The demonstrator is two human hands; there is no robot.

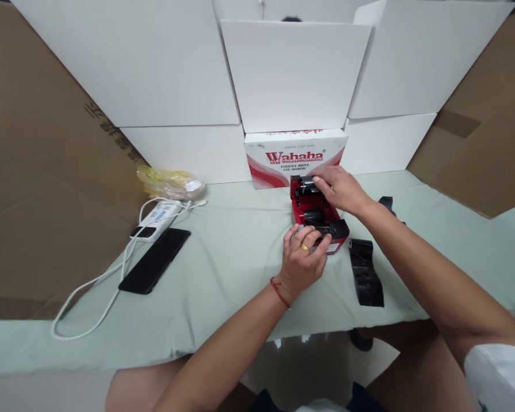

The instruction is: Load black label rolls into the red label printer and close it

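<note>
The black phone (155, 261) lies at eight o'clock from the opened red machine (312, 202), which stands at your twelve. Your left hand (304, 260), at its seven, touches the front with bent fingers. Your right hand (342, 189), at its one, touches the raised lid (295, 184). Whether either grips, I cannot tell. The black ribbon roll (366, 274) lies at five.

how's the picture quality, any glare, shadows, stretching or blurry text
Head view: soft, faint shadows on the green cloth; bright reflections on the shiny floor; brown cardboard at the edges slants, probably partly wide-lens stretching; large letters on the water box read clearly, but the label on the red machine is too small to read.
</note>
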